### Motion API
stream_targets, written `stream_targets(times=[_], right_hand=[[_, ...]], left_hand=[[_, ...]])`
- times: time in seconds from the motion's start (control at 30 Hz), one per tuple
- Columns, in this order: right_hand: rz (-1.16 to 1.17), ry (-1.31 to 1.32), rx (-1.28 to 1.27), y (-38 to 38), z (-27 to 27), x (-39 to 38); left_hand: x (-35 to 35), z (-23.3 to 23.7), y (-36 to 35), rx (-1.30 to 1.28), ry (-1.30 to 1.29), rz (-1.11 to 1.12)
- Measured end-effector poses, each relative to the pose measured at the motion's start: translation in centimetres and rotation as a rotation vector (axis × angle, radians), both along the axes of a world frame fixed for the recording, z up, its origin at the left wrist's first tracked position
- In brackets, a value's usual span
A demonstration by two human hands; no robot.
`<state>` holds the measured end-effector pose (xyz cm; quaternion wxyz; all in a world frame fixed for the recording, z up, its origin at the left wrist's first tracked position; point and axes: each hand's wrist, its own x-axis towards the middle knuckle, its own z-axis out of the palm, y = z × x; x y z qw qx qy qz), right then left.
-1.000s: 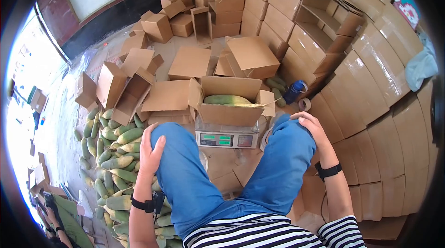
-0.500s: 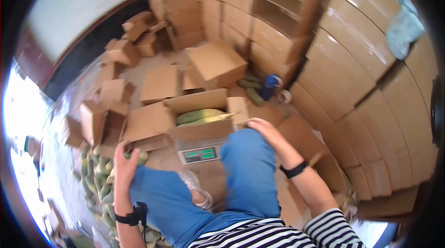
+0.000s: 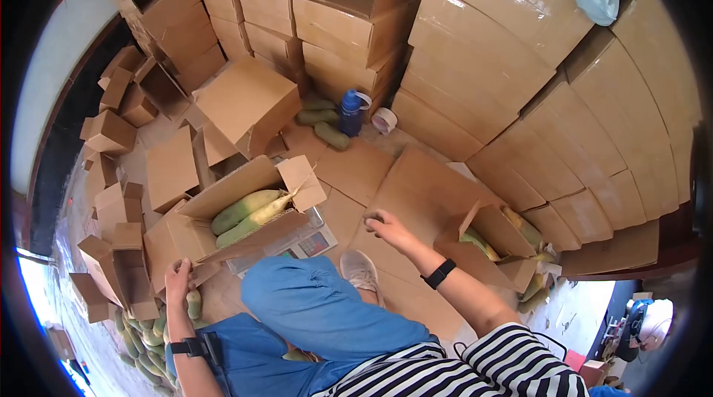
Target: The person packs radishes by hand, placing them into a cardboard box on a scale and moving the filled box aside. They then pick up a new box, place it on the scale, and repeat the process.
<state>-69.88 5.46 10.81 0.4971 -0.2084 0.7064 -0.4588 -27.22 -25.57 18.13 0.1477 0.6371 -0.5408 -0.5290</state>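
Observation:
My left hand (image 3: pixel 179 278) is beside the lower left flap of an open carton (image 3: pixel 245 239), its fingers loosely bent and nothing seen in them. Inside that carton lie long green-and-white radishes (image 3: pixel 249 213), one with a thin root tip poking past the right end. The carton rests on a digital scale (image 3: pixel 312 245), its keypad partly covered by my raised knee. My right hand (image 3: pixel 388 226) is over the cardboard-covered floor, between this carton and a second open carton (image 3: pixel 475 257) at the right. Its fingers are loosely curled, with no object visible in them.
Stacked cartons (image 3: pixel 490 63) wall the back and right. A blue bottle (image 3: pixel 351 112), a tape roll (image 3: pixel 384 121) and several green radishes (image 3: pixel 327 133) lie at their foot. More radishes (image 3: pixel 148 337) are heaped at lower left near empty cartons (image 3: pixel 122 263). A person (image 3: pixel 650 326) is at far right.
My view has swung right, bringing the second carton and the other person into sight. My right hand has left the knee and the first carton's flap and extends over the floor.

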Motion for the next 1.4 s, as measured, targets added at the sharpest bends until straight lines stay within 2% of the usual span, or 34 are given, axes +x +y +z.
stream_targets(times=[0.03,0.1,0.17,0.23,0.27,0.33,0.37,0.4,0.47,0.5,0.57,0.67,0.83,0.93,0.97,1.0,1.03,1.07,1.1,1.13,1.2,1.23,1.4], right_hand=[[-0.042,0.017,0.038,1.4,-1.9,-0.1],[-0.193,-0.002,0.276,5.4,-7.0,-0.6],[-0.566,-0.065,0.423,9.3,-9.9,-1.3],[-0.604,0.206,0.442,13.4,-13.3,-3.0],[-0.617,0.198,0.451,14.6,-13.3,-3.3],[-0.446,0.488,0.645,15.8,-11.5,-4.6],[-0.373,0.363,0.715,15.8,-10.2,-4.9],[-0.384,0.359,0.721,16.7,-12.3,-4.9],[-0.348,0.692,0.783,19.0,-19.5,-4.8],[-0.332,0.493,0.779,18.4,-16.4,-4.7],[-0.304,0.458,0.825,17.4,-12.9,-4.5],[-0.277,0.423,0.887,16.5,-11.0,-5.4],[-0.350,0.608,0.897,18.2,-11.8,-9.9],[-0.405,0.545,0.762,19.4,-13.5,-13.5],[-0.306,0.529,0.600,17.2,-14.9,-15.2],[-0.259,0.502,0.475,16.5,-15.7,-16.3],[-0.207,0.505,0.438,12.6,-14.3,-16.3],[-0.165,0.349,0.283,8.2,-10.9,-15.1],[-0.115,0.181,0.135,3.5,-7.2,-13.2],[-0.046,0.164,0.099,-0.7,-4.6,-11.3],[0.004,0.037,-0.135,-8.0,-0.3,-7.5],[-0.013,-0.007,-0.170,-10.8,0.8,-5.9],[0.119,-0.147,-0.213,-17.3,0.7,-4.9]], left_hand=[[-0.1,-0.2,0.1,0.011,-0.004,-0.001],[-0.4,-0.6,0.1,0.005,-0.039,-0.003],[-0.4,-1.2,0.0,0.006,-0.047,0.006],[-0.6,-1.4,-0.2,0.005,-0.060,0.003],[-0.9,-1.3,-0.3,-0.010,-0.057,0.001],[-1.6,-1.8,-0.6,-0.019,-0.051,-0.023],[-1.3,-2.5,-0.9,-0.045,-0.050,-0.013],[-0.9,-2.9,-1.2,-0.072,-0.050,0.002],[-1.0,-3.2,-1.4,-0.060,-0.075,-0.014],[-1.3,-2.8,-1.2,-0.051,-0.071,0.018],[-1.6,-2.4,-1.1,-0.041,-0.071,0.052],[-1.1,-2.2,-1.5,-0.009,-0.100,0.057],[-1.6,-3.2,-1.6,-0.094,-0.178,0.130],[-1.1,-3.9,-1.6,-0.138,-0.207,0.035],[-2.0,-3.5,-1.1,-0.139,-0.193,0.130],[-1.8,-4.8,-1.1,-0.267,-0.306,0.108],[-2.3,-5.1,-0.8,-0.324,-0.328,0.120],[-1.2,-6.3,-1.8,-0.243,-0.453,0.011],[-2.2,-5.6,-1.2,-0.277,-0.494,-0.034],[-2.8,-4.1,-0.7,-0.484,-0.839,-0.517],[-4.3,-3.2,0.1,-0.401,-0.654,-0.196],[-5.2,-2.5,0.4,-0.336,-0.530,-0.019],[-4.6,-3.2,0.3,-0.432,-0.404,0.021]])
